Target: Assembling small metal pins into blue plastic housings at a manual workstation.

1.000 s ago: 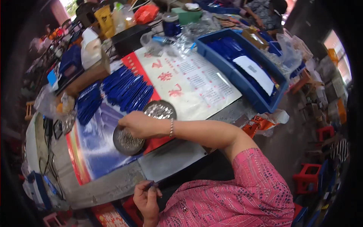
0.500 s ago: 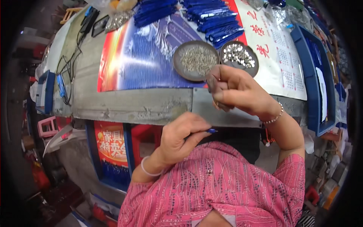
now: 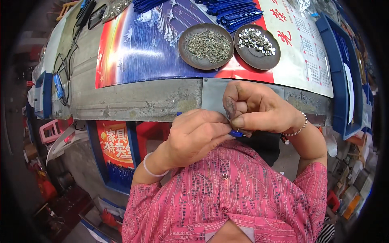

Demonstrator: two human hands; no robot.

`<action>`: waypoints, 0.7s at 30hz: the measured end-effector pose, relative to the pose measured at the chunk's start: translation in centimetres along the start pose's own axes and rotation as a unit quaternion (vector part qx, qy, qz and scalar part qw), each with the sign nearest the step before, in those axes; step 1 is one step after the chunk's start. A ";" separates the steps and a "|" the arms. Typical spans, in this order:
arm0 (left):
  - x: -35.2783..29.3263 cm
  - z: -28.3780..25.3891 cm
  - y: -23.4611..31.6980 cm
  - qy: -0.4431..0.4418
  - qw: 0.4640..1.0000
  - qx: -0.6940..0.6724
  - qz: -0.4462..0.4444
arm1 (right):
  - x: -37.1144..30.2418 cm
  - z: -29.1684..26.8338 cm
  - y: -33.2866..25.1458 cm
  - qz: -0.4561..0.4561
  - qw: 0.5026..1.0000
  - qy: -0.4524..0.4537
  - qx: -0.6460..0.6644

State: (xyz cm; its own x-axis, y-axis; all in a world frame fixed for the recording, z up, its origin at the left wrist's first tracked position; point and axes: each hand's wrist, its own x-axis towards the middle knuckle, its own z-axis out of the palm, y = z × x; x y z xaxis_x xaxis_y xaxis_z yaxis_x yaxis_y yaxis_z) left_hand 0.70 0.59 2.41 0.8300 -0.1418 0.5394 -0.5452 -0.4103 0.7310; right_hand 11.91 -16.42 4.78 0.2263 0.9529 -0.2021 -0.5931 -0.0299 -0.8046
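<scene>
My left hand [image 3: 198, 135] is closed around a slim blue piece [image 3: 236, 133]; one end shows past the fingertips, the other behind the knuckles. Thumb and forefinger of my right hand [image 3: 259, 109] are pinched together right beside that end. A tiny thin metallic bit seems to show under the right fingertips, too small to make out fully. Both hands meet in front of the table's near edge. Beyond them lie a dark round dish [image 3: 184, 54] of small metal pins [image 3: 208, 46] and a second dark dish [image 3: 259, 62] of shiny little round metal pieces [image 3: 255, 40].
Piles of slim blue pieces [image 3: 235, 14] lie at the back of the table. A printed poster [image 3: 142, 67] covers much of the grey tabletop [image 3: 133, 97]. Blue trays stand at the right [image 3: 340, 81] and below the table's edge [image 3: 101, 162]. A black cable [image 3: 73, 52] runs along the left.
My right hand has come slightly down and my left hand up and right with the blue piece, so the fingertips now meet. The view has shifted, showing the dishes higher.
</scene>
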 end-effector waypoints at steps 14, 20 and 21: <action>-0.1 -0.3 -0.4 -0.102 0.988 -0.103 -0.058 | -0.2 -0.6 -2.3 0.022 0.936 -0.142 -0.320; -0.2 0.1 -0.8 -0.085 0.992 -0.061 -0.067 | -1.5 1.8 -0.7 -0.135 0.760 -0.051 -0.633; -0.1 0.2 -0.9 -0.074 0.994 -0.052 -0.064 | -1.6 2.4 -0.3 -0.181 0.688 -0.015 -0.703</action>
State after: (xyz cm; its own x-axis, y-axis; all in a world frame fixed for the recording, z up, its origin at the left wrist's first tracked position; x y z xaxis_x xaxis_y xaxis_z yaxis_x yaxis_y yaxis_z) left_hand 1.11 0.79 1.61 0.8971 -0.2284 0.3782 -0.4374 -0.3386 0.8331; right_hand 9.90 -17.22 6.70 0.1345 0.9799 0.1473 0.8350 -0.0320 -0.5493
